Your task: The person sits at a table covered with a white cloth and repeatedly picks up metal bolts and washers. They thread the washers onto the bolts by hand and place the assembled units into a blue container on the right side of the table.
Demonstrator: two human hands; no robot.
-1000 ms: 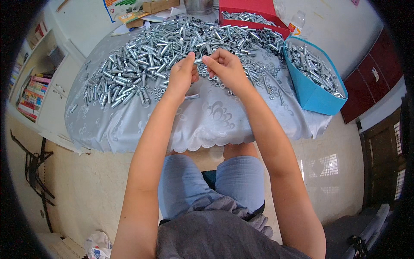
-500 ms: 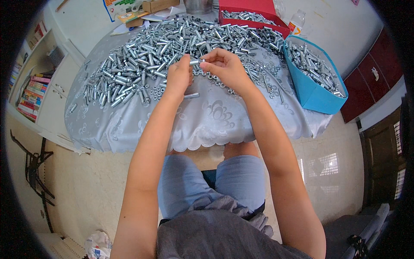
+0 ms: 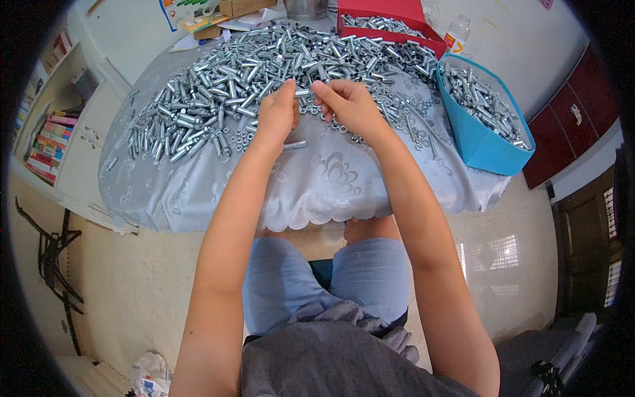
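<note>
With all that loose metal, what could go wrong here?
The metal piece between the left hand and right hand could slip and get lost in the heap of metal parts. The blue bin, loaded and near the edge of the cloth-covered table, might tip if bumped.

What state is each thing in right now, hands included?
Left hand: grip closed on a metal sleeve.
Metal sleeve: held roughly level, right end sticking out.
Right hand: beside that end, contact unclear.
Loose metal rod: lying on the cloth.
Metal pile: loosely heaped.
Red box: lid open, parts inside.
Blue bin: open-topped, well filled.
Bottle: upright.
Tablecloth: spread, hanging over the edge.
</note>
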